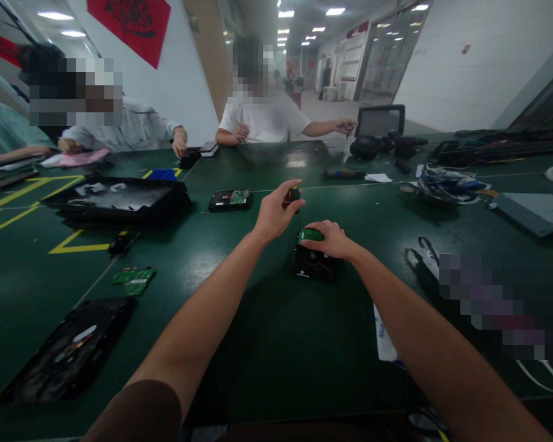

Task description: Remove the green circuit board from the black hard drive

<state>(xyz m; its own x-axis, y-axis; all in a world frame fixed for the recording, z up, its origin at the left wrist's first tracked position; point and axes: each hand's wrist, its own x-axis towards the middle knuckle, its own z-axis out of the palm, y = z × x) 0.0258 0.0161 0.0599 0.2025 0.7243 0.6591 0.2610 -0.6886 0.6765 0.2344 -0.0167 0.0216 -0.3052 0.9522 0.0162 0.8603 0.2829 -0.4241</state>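
Observation:
In the middle of the table lies a black hard drive with a green circuit board at its far end. My left hand is closed on the handle of a screwdriver. Its thin shaft points down to the board's far left edge; whether the tip touches a screw I cannot tell. My right hand is wrapped over the drive's right side, thumb on the board, gripping the drive. The fingers on the far side are partly hidden.
A second hard drive lies farther left, near a stacked black tray. A loose circuit board and a dark flat part are at left. Cable bundle and grey box stand right. Co-workers sit across the table.

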